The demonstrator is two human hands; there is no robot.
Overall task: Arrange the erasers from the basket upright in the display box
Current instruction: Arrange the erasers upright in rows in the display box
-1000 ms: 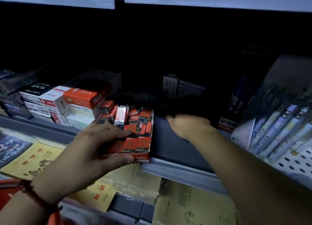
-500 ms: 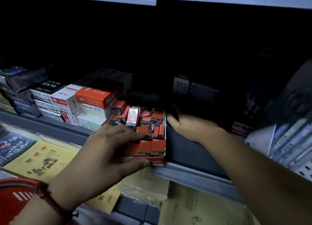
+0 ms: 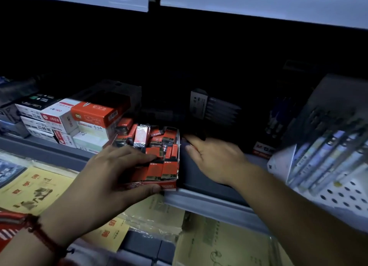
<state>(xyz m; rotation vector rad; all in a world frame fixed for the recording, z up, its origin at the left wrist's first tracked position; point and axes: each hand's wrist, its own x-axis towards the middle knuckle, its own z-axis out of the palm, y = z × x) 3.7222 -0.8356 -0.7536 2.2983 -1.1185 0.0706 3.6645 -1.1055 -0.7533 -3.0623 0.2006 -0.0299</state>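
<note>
Head view: left fingers grip the display box, right fingers lie relaxed beside.

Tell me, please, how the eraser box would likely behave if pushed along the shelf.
The box looks like thin card, so its walls may flex under the left hand. Packed with erasers, it is probably heavy for its size and should slide, not tip. Loose ones behind could topple.

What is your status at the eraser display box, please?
Left hand grips display box front. Right hand open beside it. Front erasers upright, rear ones jumbled. Stacked boxes alongside.
</note>
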